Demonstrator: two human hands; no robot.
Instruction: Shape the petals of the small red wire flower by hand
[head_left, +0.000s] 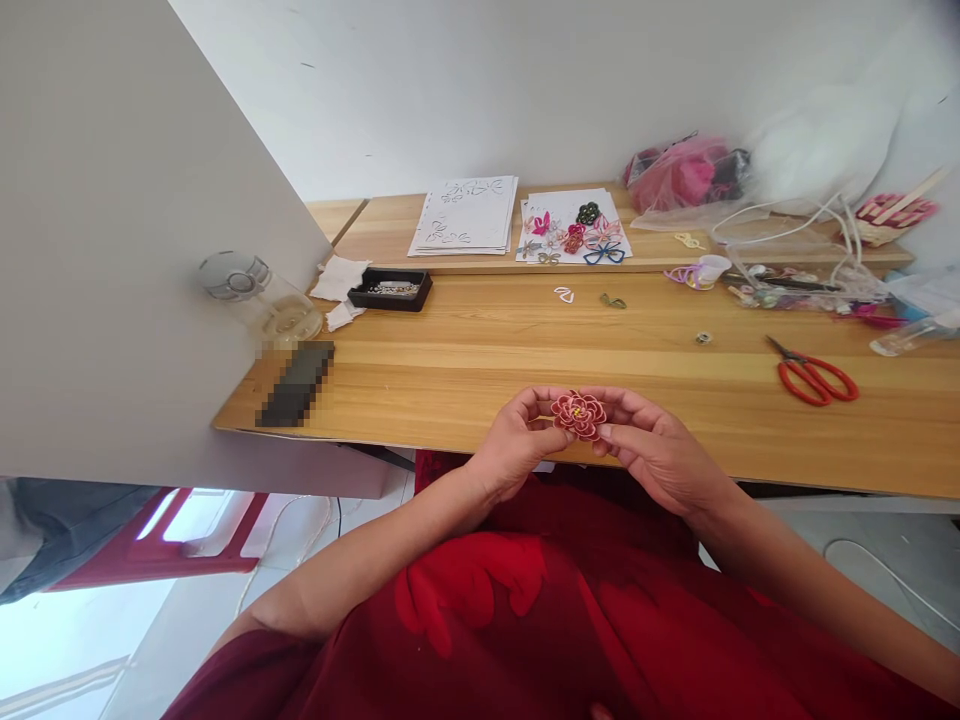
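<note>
Both hands on one part: red flower, layered looped petals, yellow centre, face up. It sits over the near edge of the tabletop, straight in front of the person's torso. Clock below is centred on the flower, 12 pointing away from the person.

Left hand pinches it from 8–9 o'clock, thumb in front, other fingers curled behind. Right hand mirrors that from 3–4, thumb on the near-side petals. Narrow grip on both sides (can't tell from here which hand carries the load).

Nearest loose bits: white loop at 12, green loop between 12 and 1, small coil at 2 (too small to identify). Red-handled scissors at 3, tips angled away from the person.

Further out: black tray with small bright pieces at 10, touching white tissue. Lidded clear bottle near 10, past the tray. Back shelf carries a stack of drawn sheets at 11, a sheet covered in finished flowers at 12, and a bag of pink stuff at 1.
</note>
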